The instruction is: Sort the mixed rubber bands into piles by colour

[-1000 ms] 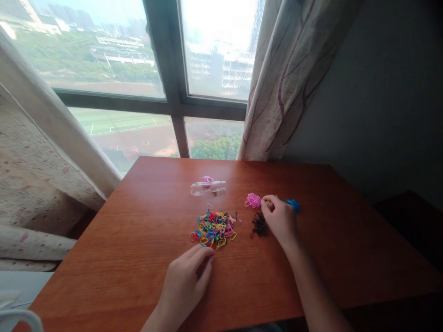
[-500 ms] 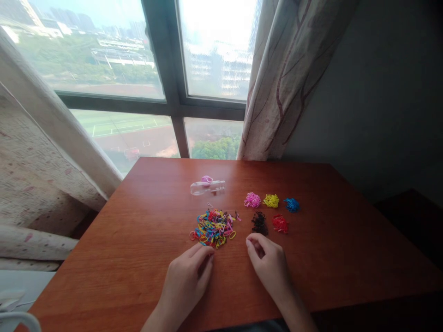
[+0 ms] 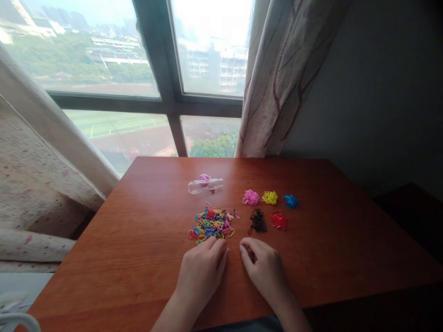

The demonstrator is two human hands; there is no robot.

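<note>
At lower centre, the bunched left hand (image 3: 202,266) meets the near edge of a multicoloured heap of small, thin loops (image 3: 212,222); the curled right hand (image 3: 265,263) sits apart, near a black loop cluster (image 3: 258,221). Whether either pinches a loop, I cannot tell. Pink (image 3: 251,197), yellow (image 3: 270,198), blue (image 3: 290,201) and red (image 3: 278,221) clusters lie right of centre. The step looks like separating by colour; the next pick calls for a fine fingertip pinch.

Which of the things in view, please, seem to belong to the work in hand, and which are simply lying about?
Likely part of the work:
mixed-colour pile of small loops, by the left hand
pink pile
yellow pile
blue pile
black pile
red pile

Apparently just lying about:
clear plastic container, untouched
white curved object
</note>
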